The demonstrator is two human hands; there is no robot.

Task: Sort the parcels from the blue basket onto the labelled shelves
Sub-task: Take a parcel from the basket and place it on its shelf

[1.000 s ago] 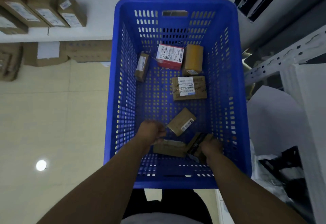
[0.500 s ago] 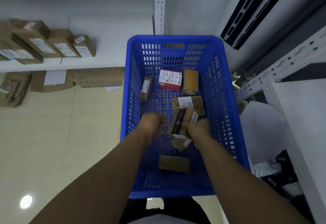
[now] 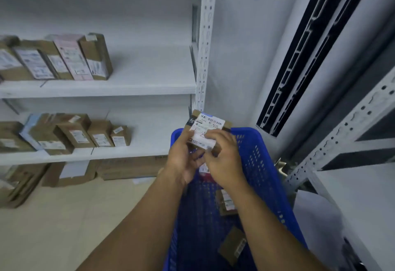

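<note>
Head view: left hand [image 3: 183, 159] and right hand [image 3: 224, 159] are both gripping a labelled parcel [image 3: 210, 126] above the blue basket [image 3: 263, 174].

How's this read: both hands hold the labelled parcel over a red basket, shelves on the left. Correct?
Wrong colour: the head view shows a blue basket. The left hand and right hand do hold the labelled parcel over it, shelves on the left.

Basket [image 3: 263, 164]: blue, walls patterned with rows of slots. Parcel [image 3: 208, 130] above it: brown cardboard, black band, white label [image 3: 210, 123] with black print and a red scribble. Shelf [image 3: 139, 74]: white. Shelved box [image 3: 72, 57]: pale pink. Floor [image 3: 53, 217]: cream.
</note>
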